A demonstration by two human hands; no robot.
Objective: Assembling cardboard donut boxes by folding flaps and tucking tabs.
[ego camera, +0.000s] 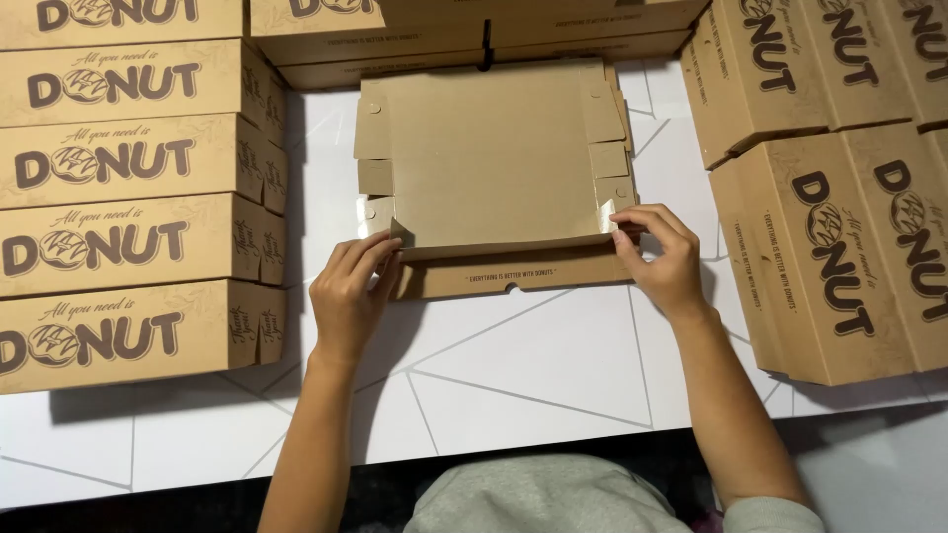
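Note:
A flat brown cardboard box blank (494, 158) lies unfolded on the white table (513, 385), its near flap (513, 271) bent upward along the crease. My left hand (354, 291) pinches the small corner tab at the flap's left end. My right hand (662, 257) pinches the matching tab at the right end. Both hands grip the cardboard at the near edge of the blank.
A row of folded brown boxes (128, 207) stands stacked on the left. More folded boxes (839, 197) lie on the right and along the far edge (474, 30). The table edge runs near my body at the bottom.

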